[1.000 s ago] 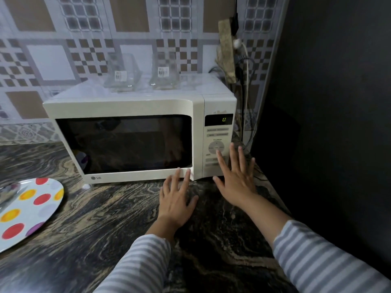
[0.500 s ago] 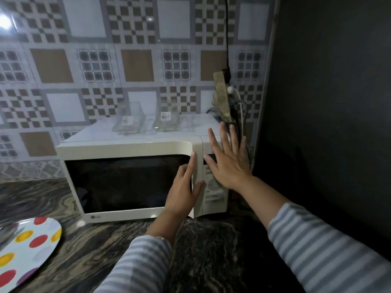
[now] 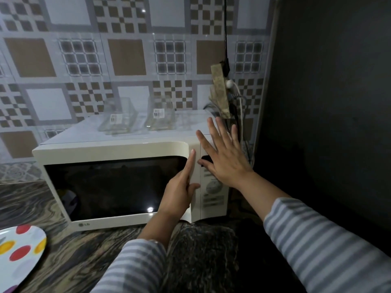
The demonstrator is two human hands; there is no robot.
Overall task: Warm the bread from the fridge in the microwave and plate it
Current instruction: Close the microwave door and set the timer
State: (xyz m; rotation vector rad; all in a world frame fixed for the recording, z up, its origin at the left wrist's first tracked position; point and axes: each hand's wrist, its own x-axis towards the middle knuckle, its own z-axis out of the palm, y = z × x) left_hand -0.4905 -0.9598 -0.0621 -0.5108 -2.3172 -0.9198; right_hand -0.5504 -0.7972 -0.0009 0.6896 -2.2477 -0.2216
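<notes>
A cream microwave [image 3: 110,151] stands on the dark marbled counter [image 3: 88,250] with its door shut. Through the dark window nothing can be made out. My left hand [image 3: 181,189] lies flat against the door's right edge, fingers straight and pointing up. My right hand [image 3: 222,157] is spread open over the top of the control panel [image 3: 212,193], covering the display. A white plate with coloured dots [image 3: 19,254] sits at the lower left. No bread is visible.
Two clear glass containers [image 3: 118,119] [image 3: 159,117] stand on top of the microwave. A power strip with cables [image 3: 221,94] hangs beside its right rear corner. A dark wall [image 3: 328,102] closes off the right side.
Both hands have risen from the counter to the microwave front: the left onto the door's right edge, the right onto the control panel's top. The view has tilted up.
</notes>
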